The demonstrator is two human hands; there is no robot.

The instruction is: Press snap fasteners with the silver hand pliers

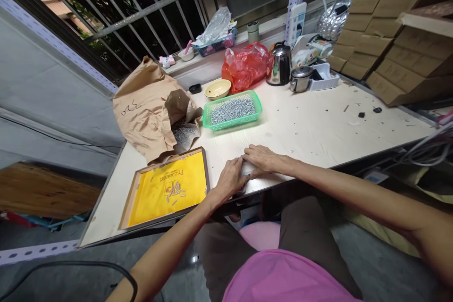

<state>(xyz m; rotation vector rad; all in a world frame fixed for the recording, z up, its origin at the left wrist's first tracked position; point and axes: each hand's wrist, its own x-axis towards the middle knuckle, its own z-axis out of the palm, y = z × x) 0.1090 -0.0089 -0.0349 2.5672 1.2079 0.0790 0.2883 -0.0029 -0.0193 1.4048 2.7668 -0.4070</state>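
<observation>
At the desk's near edge, the left hand and right hand come close together around a small pale thing, largely hidden; whether either is clamped on it, I cannot tell; the yellow-lined tray fills the near-left corner; a paper bag crowds the left edge behind it; the green basket of metal pins stands beyond the hands, bare surface between; rightward, open room dotted with dark scraps runs toward the right edge.
</observation>
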